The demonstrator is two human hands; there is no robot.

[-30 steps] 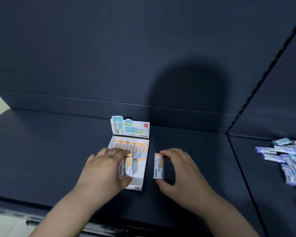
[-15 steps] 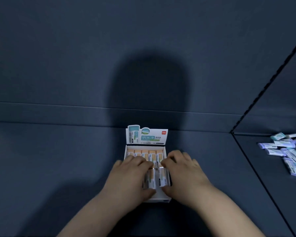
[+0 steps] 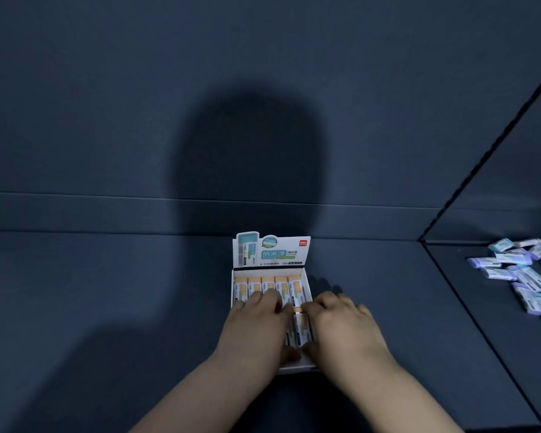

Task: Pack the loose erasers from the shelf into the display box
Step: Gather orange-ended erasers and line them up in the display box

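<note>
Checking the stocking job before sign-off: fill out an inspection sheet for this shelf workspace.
Surface: dark blue-grey matte shelf.
Job's things: white cardboard display box with its printed header flap upright; back row of five orange-and-white wrapped erasers; front-row erasers partly hidden between the hands; loose pile of purple and teal wrapped erasers on the right shelf section.
Clutter: nothing seen.
Grippers: left hand and right hand both curl over the front-row erasers, thumbs at the near ends.
Cables: nothing seen.
Surroundings: dark back panel carrying the person's shadow; black seam between shelf sections.
</note>
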